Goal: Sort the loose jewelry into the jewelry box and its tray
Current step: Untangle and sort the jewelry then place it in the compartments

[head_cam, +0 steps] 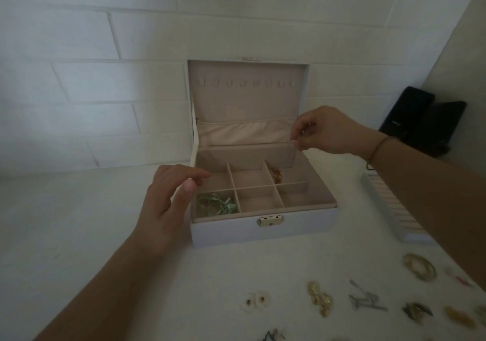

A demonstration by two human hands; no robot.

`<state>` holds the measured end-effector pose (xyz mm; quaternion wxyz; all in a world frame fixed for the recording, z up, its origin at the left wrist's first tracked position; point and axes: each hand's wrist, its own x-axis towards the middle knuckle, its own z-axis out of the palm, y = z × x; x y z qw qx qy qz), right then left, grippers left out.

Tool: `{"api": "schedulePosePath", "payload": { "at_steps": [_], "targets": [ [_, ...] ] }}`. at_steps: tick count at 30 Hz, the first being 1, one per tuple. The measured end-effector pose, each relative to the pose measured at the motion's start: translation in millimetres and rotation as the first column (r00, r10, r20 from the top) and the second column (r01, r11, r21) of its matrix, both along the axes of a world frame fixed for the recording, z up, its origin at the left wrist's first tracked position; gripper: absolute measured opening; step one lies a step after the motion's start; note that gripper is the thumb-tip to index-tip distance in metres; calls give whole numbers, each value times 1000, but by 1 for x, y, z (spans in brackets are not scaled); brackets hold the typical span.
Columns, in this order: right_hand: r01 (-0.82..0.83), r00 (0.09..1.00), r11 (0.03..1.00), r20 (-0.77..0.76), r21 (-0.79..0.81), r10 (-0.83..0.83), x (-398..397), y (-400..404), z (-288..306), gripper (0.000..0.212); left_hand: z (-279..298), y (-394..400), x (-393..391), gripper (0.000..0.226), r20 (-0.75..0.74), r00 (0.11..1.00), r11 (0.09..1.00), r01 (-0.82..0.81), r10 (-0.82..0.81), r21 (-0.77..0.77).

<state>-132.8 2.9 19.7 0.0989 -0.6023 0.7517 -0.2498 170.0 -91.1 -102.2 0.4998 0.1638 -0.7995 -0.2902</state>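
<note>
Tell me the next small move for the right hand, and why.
Probably lower the right hand into a free compartment of the jewelry box and release: its fingertips seem to pinch something tiny above the open box, whose middle compartments look free. The left hand hovers open.

The jewelry box (pixel 263 231) had a smooth, matt pale outside and a soft, velvety cloth lining, with a shiny metal clasp (pixel 271 221) on its front. Below the pinching right hand (pixel 323 130), the loose gold earrings (pixel 320 298) looked like glossy metal on the matt white table (pixel 79 235).
</note>
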Motion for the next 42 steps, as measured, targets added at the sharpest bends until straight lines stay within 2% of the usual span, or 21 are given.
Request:
{"api": "schedulePosePath", "payload": {
  "at_steps": [6,10,13,22,26,30,31,33,35,38,42],
  "targets": [
    [66,997,984,40,-168,-60,-10,3,8,9,1,1,-1,44,6,1000,1000,1,-1,0],
    [93,941,975,338,-204,-19,-16,17,17,8,2,2,-1,46,0,1000,1000,8,-8,8],
    [102,895,959,445,-263,27,-18,24,22,11,2,2,-1,44,-5,1000,1000,12,-12,13],
    [90,891,912,441,-400,105,-12,23,41,14,2,1,0,39,-12,1000,1000,2,-2,21],
    [74,893,909,432,-411,123,-9,18,40,14,3,1,-1,41,-10,1000,1000,15,-15,23],
    [88,947,942,319,-325,21,-3,10,16,15,4,2,0,42,-13,1000,1000,17,-17,23],
    [85,968,949,250,-305,-6,-2,8,8,16,3,2,0,42,-14,1000,1000,16,-16,23],
    [31,999,960,-9,-279,-35,-2,5,-6,17,4,2,0,41,-19,1000,1000,11,-11,22],
    [-46,972,969,-235,-241,-12,-2,3,-18,16,4,2,0,43,-22,1000,1000,7,-7,16],
    [-92,940,983,-340,-160,33,-2,1,-29,15,3,2,0,47,-20,1000,1000,4,-4,16],
    [9,864,1000,-504,-10,-13,0,-1,-41,18,2,1,1,49,17,1000,999,14,-15,30]
  ]
}}
